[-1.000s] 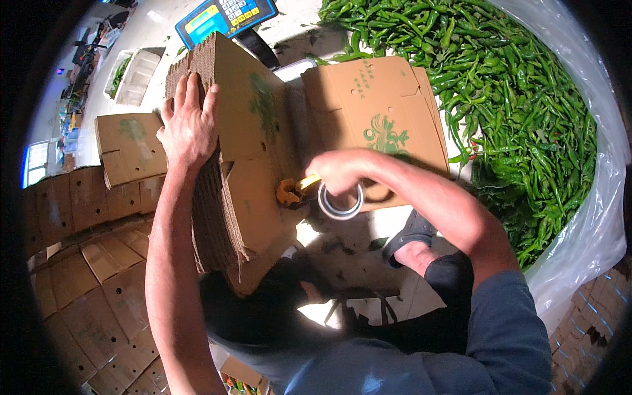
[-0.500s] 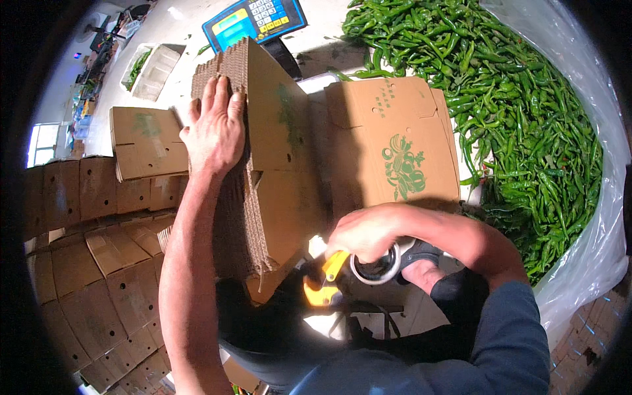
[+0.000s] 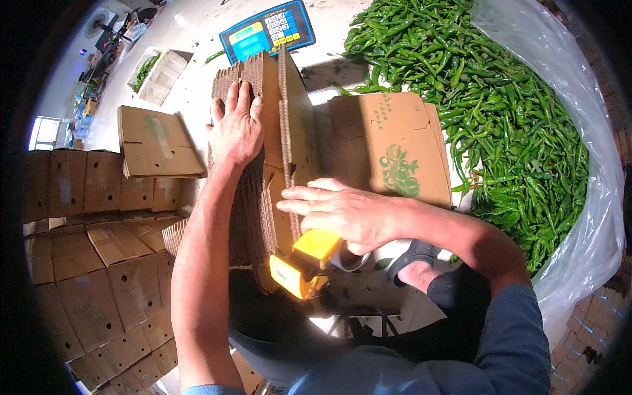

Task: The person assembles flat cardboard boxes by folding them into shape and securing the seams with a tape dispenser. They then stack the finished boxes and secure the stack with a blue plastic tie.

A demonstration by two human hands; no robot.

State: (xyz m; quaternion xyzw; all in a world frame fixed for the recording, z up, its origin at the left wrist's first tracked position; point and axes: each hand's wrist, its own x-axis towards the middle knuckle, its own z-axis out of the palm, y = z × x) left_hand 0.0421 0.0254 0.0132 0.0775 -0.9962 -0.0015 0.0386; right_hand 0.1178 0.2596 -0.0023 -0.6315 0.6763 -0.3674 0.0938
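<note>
A thick stack of flattened cardboard boxes [image 3: 245, 201] stands on edge before me. My left hand [image 3: 237, 135] lies across its top edges, fingers stretched out. At the stack's right side, one flat box [image 3: 286, 125] leans slightly apart from the others, leaving a narrow gap. The fingertips of my right hand [image 3: 349, 214] are at that box's edge. Beneath the palm, the same hand keeps hold of a yellow tape dispenser [image 3: 299, 275], whose tape roll is partly hidden. More flattened boxes with a green vegetable print [image 3: 399, 172] lie to the right.
Green chili peppers [image 3: 520, 138] form a big heap on plastic sheeting [image 3: 596, 217] at right. A blue scale display [image 3: 266, 33] stands behind the stack. Left are another flat-box pile [image 3: 158, 145], a white tray [image 3: 163, 78] and rows of made-up cartons [image 3: 85, 263].
My right hand has come up and left with the tape dispenser, its fingers now extended to the stack. One flat box has separated from the stack's right side. The left hand still rests on top.
</note>
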